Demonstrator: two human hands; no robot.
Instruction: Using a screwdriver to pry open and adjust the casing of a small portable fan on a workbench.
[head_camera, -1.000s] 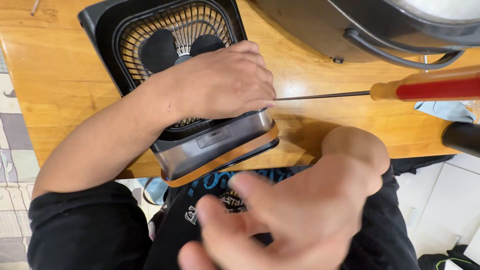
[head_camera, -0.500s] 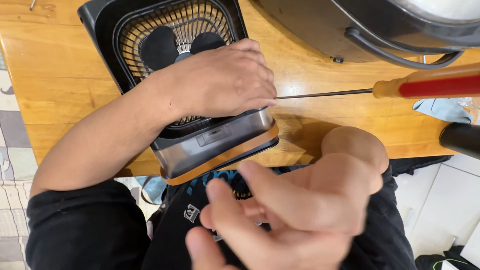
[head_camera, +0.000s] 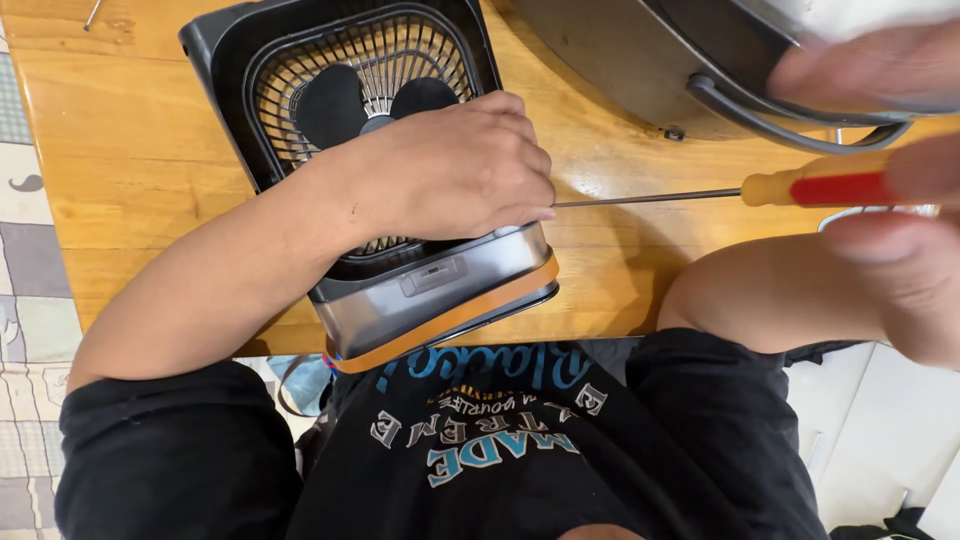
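Likely a home, wooden table (head_camera: 130, 170), patterned checked floor covering (head_camera: 25, 290), dark metal cooking pot (head_camera: 640, 70) alongside
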